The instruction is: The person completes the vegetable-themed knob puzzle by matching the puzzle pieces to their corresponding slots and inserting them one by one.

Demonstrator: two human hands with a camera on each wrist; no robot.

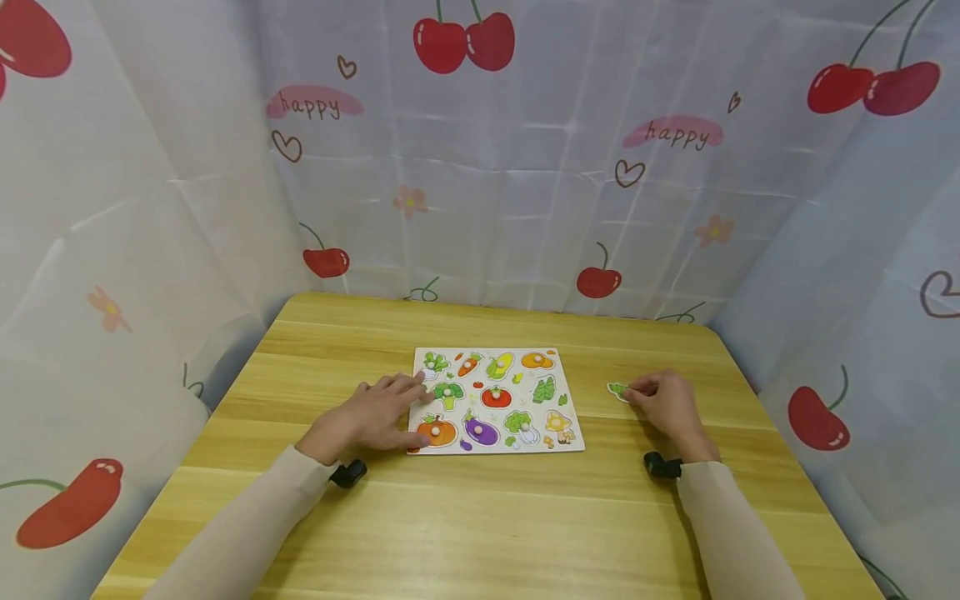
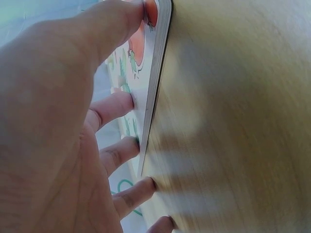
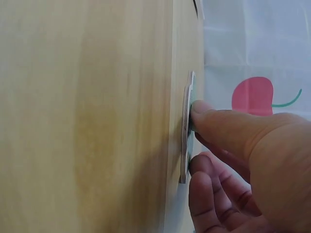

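Note:
A white vegetable puzzle board [image 1: 491, 421] lies flat on the table. Spread over its left edge is my left hand [image 1: 378, 412], thumb near the pumpkin piece [image 1: 442, 432] and fingers along the side. In the left wrist view, the thumb [image 2: 114, 22] touches the board's face by its edge. To the right of the board, my right hand [image 1: 667, 408] pinches a small green puzzle piece [image 1: 617, 389]. Seen edge-on in the right wrist view, the thin piece [image 3: 185, 138] stands by the tabletop; fingers partly hide its face.
Knobbed pieces such as the tomato [image 1: 496, 397], eggplant [image 1: 480, 430] and broccoli [image 1: 448, 393] sit in the board. Green pea-pod [image 1: 543, 389] and mushroom [image 1: 558, 426] pictures show no knob. The wooden table [image 1: 480, 517] meets a cherry-printed curtain [image 1: 480, 233] behind and at both sides.

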